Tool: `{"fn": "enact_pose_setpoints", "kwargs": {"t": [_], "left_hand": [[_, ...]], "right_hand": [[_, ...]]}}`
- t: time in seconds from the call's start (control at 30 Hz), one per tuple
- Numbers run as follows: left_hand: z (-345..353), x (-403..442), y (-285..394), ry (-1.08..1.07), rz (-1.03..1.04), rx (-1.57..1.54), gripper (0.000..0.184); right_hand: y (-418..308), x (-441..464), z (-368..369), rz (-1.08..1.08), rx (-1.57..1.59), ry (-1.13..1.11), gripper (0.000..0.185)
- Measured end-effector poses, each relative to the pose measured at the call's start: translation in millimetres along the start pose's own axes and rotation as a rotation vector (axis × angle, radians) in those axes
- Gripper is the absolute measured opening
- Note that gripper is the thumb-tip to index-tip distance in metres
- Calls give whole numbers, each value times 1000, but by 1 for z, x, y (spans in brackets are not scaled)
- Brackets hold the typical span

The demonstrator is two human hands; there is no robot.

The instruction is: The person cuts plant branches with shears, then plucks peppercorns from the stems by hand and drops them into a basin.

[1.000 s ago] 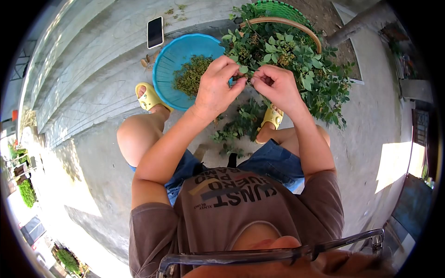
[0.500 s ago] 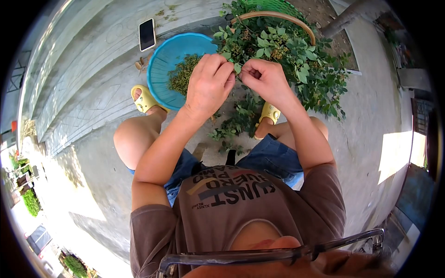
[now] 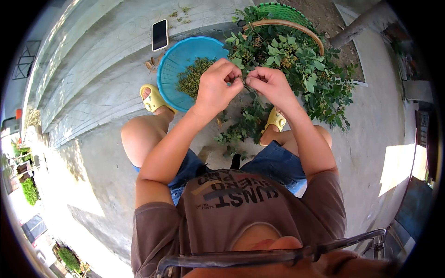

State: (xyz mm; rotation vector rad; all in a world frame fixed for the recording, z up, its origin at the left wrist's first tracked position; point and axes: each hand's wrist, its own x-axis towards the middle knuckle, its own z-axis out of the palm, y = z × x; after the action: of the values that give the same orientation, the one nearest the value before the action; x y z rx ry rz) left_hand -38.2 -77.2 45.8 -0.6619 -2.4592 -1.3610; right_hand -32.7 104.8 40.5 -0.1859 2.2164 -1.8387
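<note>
My left hand (image 3: 218, 85) is closed in a pinch just right of the blue basin (image 3: 170, 69), partly in front of it. Inside the basin lies a heap of small green-brown berry clusters (image 3: 194, 78). Facing it, my right hand (image 3: 271, 85) pinches as well, its fingertips almost meeting the left ones. A small sprig (image 3: 243, 79) shows between the fingertips, mostly hidden by the fingers. Behind my right hand, a big pile of leafy branches (image 3: 301, 69) with berry clusters spills from a green woven basket (image 3: 285, 11) with a curved brown handle (image 3: 296, 25).
A phone (image 3: 160, 34) lies on the concrete step left of the basin. Cut leafy stems (image 3: 241, 127) are on the ground between my feet, which wear yellow sandals (image 3: 155, 98). A tree trunk (image 3: 359, 28) stands at the upper right.
My fingertips have drawn slightly apart, and the green leaf seen between them earlier no longer shows there. The whole view has shifted a little, moving the basin and basket rightward.
</note>
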Motion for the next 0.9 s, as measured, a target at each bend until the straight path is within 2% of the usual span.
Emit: {"fn": "enact_pose_setpoints", "kwargs": {"t": [0.03, 0.07, 0.13, 0.23, 0.3, 0.37, 0.43, 0.5, 0.6, 0.67, 0.8, 0.87, 0.9], "left_hand": [[-3, 1, 1, -58, -131, -120, 10], [-6, 2, 2, -118, -264, -243, 9], [-6, 1, -5, -148, -303, -329, 8], [-7, 0, -15, -212, -384, -465, 9], [-9, -1, -18, -244, -427, -512, 12], [-16, 1, -15, -363, -559, -587, 11], [-23, 5, -9, -425, -585, -625, 9], [-26, 5, -9, -486, -609, -663, 7], [-29, 7, -16, -437, -703, -823, 6], [-29, 6, -25, -250, -765, -1129, 11], [-28, 0, -51, -175, -762, -1128, 11], [-25, -2, -63, 1, -670, -752, 21], [-25, -4, -69, 0, -671, -752, 21]], "right_hand": [[-2, 0, -1, 104, 123, -41, 10], [-4, 0, -1, 98, 121, -43, 10], [-5, -2, -2, 123, 266, -83, 9], [-1, -2, -5, 142, 300, -143, 9], [3, -1, -5, 125, 291, -159, 10], [4, -1, -7, 109, 283, -176, 11], [-1, 0, -11, 209, 192, -171, 10], [2, 0, -15, 216, 237, -191, 11], [2, 1, -21, 217, 296, -216, 12], [3, 2, -24, 213, 312, -218, 14], [5, 0, -26, 220, 406, -137, 19], [6, 1, -27, 226, 419, -113, 20], [7, 1, -27, 202, 423, -120, 20]]}}
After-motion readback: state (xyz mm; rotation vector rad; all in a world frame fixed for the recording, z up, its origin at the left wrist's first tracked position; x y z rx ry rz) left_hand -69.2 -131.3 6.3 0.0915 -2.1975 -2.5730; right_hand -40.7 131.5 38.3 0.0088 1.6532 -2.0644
